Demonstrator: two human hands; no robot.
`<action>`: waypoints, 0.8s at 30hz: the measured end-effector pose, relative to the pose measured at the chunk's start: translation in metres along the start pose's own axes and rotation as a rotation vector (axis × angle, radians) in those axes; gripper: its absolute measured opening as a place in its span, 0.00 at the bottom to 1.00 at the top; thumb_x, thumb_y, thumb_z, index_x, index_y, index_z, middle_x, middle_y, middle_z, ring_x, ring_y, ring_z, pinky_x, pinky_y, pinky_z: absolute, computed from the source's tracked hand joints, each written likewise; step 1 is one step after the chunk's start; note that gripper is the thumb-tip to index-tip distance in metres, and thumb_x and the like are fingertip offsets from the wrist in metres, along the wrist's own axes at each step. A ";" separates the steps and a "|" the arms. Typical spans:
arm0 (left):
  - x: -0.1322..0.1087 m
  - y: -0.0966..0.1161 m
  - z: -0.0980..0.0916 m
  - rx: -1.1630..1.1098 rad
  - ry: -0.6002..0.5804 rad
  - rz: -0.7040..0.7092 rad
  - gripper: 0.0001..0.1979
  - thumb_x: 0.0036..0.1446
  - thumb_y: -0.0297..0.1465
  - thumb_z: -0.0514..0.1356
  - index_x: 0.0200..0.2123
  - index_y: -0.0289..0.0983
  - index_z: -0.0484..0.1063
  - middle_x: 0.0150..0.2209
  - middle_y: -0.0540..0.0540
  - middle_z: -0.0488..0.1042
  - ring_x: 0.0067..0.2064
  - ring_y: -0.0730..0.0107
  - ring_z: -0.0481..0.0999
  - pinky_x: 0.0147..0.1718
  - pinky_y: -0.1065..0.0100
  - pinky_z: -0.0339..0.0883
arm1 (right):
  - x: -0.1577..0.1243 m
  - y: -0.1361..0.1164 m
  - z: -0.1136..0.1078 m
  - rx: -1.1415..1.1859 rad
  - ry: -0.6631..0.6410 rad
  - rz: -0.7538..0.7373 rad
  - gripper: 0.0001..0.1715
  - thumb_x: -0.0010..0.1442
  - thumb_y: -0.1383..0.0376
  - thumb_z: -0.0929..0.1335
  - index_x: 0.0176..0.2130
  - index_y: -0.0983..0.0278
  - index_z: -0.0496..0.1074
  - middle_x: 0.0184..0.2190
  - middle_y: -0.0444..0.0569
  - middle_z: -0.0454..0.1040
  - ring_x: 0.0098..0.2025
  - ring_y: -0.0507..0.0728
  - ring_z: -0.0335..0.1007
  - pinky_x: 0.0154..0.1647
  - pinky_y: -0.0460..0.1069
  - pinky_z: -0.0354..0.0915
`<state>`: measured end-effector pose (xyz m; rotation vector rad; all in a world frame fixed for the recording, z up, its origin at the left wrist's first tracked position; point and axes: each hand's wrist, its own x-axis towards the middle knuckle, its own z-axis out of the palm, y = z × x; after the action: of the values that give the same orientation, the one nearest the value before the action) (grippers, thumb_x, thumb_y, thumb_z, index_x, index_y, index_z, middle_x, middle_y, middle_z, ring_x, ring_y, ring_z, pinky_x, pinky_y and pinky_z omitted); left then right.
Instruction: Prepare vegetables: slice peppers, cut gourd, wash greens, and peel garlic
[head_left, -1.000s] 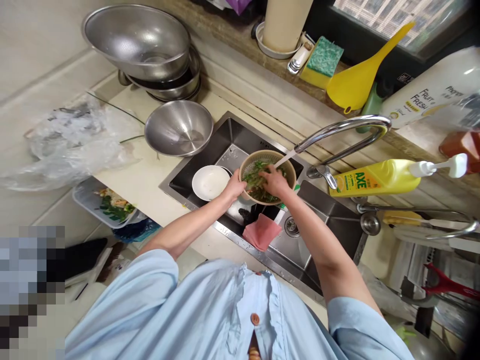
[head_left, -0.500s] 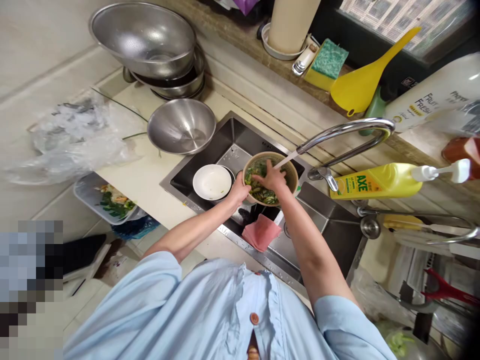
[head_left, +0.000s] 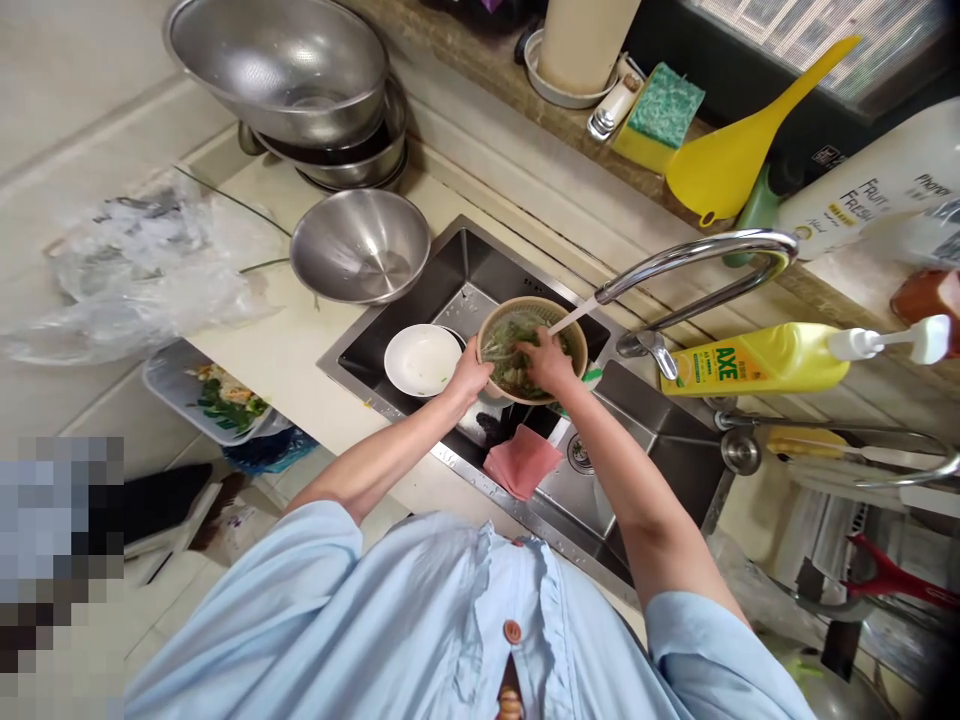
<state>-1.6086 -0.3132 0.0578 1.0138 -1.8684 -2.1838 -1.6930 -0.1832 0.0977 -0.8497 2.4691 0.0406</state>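
Over the sink [head_left: 352, 375], my left hand [head_left: 471, 374] is closed on the left rim of a round beige colander [head_left: 581, 335]. Wet leafy greens [head_left: 504, 345] fill the colander. My right hand [head_left: 551, 362] reaches in from the right, its fingers curled among the greens, with the tips hidden. Water runs from the chrome faucet [head_left: 697, 262] into the colander beside my right hand. A white bowl [head_left: 421, 362] sits in the sink just left of my left hand. Below the colander, a pink cloth [head_left: 523, 462] hangs over the sink's divider.
Left of the sink stand a steel bowl [head_left: 360, 245], stacked steel basins [head_left: 281, 70] and plastic bags [head_left: 150, 270]. A yellow soap bottle [head_left: 757, 360] is right of the faucet. The ledge bears a sponge [head_left: 664, 105] and a yellow scoop [head_left: 720, 175]. A scrap bin [head_left: 161, 385] hangs below the counter.
The colander has shifted slightly left and up with my hands. My right hand's fingers, spread before, are now curled deeper among the greens. The drain in the right basin now shows.
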 end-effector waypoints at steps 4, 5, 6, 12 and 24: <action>0.001 -0.004 0.000 0.028 0.031 0.037 0.31 0.40 0.17 0.56 0.52 0.36 0.67 0.43 0.46 0.76 0.47 0.63 0.74 0.50 0.63 0.68 | -0.004 -0.010 0.008 -0.018 0.031 0.237 0.42 0.60 0.57 0.69 0.68 0.59 0.53 0.65 0.67 0.51 0.59 0.73 0.60 0.51 0.63 0.66; 0.000 -0.006 0.002 0.021 0.038 0.032 0.31 0.41 0.17 0.57 0.52 0.36 0.67 0.42 0.46 0.76 0.46 0.63 0.75 0.49 0.63 0.69 | -0.004 -0.015 0.010 -0.005 -0.006 0.208 0.38 0.61 0.59 0.67 0.67 0.60 0.56 0.63 0.68 0.54 0.55 0.70 0.65 0.51 0.61 0.66; -0.001 -0.008 0.004 0.006 0.041 0.012 0.30 0.42 0.18 0.58 0.52 0.36 0.67 0.42 0.46 0.76 0.45 0.63 0.75 0.48 0.63 0.70 | -0.004 -0.020 0.012 0.021 -0.043 0.153 0.33 0.63 0.60 0.65 0.66 0.60 0.58 0.61 0.67 0.58 0.52 0.67 0.69 0.51 0.59 0.66; -0.008 -0.014 0.009 -0.073 0.002 -0.060 0.32 0.41 0.18 0.57 0.54 0.36 0.65 0.43 0.45 0.76 0.43 0.64 0.76 0.45 0.63 0.72 | 0.010 -0.026 0.007 0.081 0.100 0.122 0.33 0.65 0.50 0.61 0.66 0.51 0.57 0.68 0.59 0.49 0.63 0.75 0.56 0.53 0.67 0.63; -0.009 -0.011 0.002 -0.091 0.057 -0.213 0.33 0.41 0.20 0.58 0.54 0.39 0.64 0.39 0.46 0.75 0.38 0.63 0.76 0.33 0.66 0.73 | -0.034 0.033 -0.002 0.462 0.523 0.087 0.23 0.64 0.60 0.60 0.52 0.67 0.73 0.45 0.56 0.76 0.46 0.60 0.72 0.50 0.53 0.66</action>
<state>-1.5987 -0.3049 0.0519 1.2954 -1.6902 -2.3018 -1.6903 -0.1381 0.1114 -0.5984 2.8082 -0.7816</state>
